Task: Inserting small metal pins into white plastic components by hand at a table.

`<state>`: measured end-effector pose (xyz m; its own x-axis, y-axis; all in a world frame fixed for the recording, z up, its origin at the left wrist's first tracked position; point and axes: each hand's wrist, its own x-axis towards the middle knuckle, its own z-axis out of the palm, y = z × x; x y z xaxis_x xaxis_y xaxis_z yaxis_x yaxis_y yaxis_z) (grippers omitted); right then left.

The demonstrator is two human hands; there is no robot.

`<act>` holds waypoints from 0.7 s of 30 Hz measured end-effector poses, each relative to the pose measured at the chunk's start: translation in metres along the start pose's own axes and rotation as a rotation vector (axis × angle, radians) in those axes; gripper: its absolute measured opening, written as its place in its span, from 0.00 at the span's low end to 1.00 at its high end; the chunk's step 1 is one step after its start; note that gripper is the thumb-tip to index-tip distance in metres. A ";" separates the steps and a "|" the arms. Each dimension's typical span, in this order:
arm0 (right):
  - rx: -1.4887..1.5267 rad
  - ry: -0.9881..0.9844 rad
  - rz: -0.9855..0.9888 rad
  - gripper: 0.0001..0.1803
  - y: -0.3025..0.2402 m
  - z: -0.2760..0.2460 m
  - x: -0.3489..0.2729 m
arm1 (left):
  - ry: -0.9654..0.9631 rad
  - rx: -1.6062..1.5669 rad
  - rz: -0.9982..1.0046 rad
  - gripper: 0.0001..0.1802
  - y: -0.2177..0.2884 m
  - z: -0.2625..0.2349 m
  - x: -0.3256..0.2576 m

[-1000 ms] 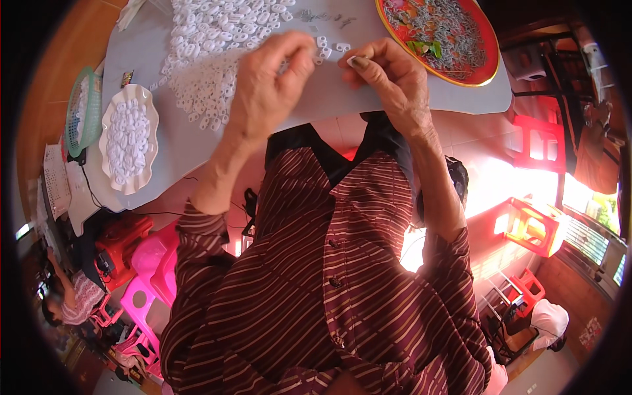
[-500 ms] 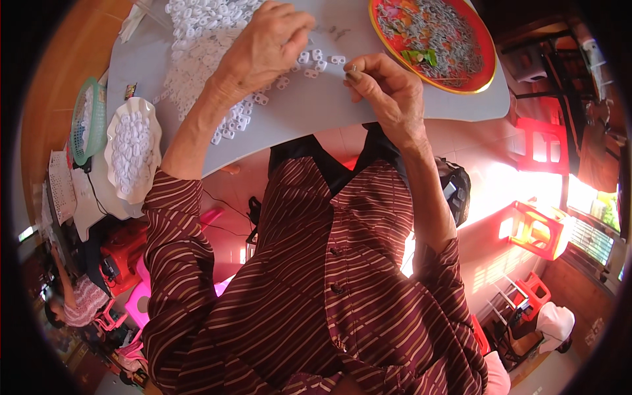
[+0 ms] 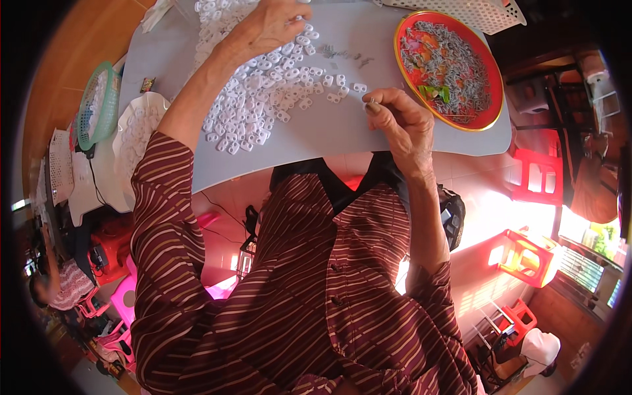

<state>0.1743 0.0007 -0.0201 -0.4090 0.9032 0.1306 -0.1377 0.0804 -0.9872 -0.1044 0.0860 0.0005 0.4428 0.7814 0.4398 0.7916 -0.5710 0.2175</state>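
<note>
My left hand (image 3: 271,27) reaches over the far part of a heap of small white plastic pieces with holes (image 3: 253,99). Its fingers are curled together; whatever may be between them is hidden. Close to the table's front edge, my right hand (image 3: 405,128) pinches a tiny metal piece (image 3: 373,101) between thumb and forefinger, too small to name exactly. Just beyond those fingertips, a few white pieces lie apart from the heap. A little pile of grey metal bits (image 3: 336,51) rests on the grey table (image 3: 329,135) between the two hands.
To the right stands a red round tray (image 3: 399,49) with a yellow rim, full of grey metal bits. White perforated basket (image 3: 487,14) behind it. On the left are a scalloped white dish (image 3: 122,155) and a green basket (image 3: 85,112). Red stools (image 3: 530,257) stand on the floor.
The view has shifted, so the table sits lower in the picture. My left hand has moved farther away over the heap, uncovering more white pieces. My right hand keeps its pinch beside the loose pieces.
</note>
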 end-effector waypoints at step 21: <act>0.091 0.070 -0.022 0.08 0.000 0.000 0.005 | 0.183 -0.484 -0.222 0.07 0.102 0.006 -0.017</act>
<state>0.1726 0.0049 -0.0193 -0.3418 0.9289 0.1422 -0.2284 0.0646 -0.9714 -0.0288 0.0160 0.0097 0.1732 0.8640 0.4728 0.5550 -0.4822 0.6778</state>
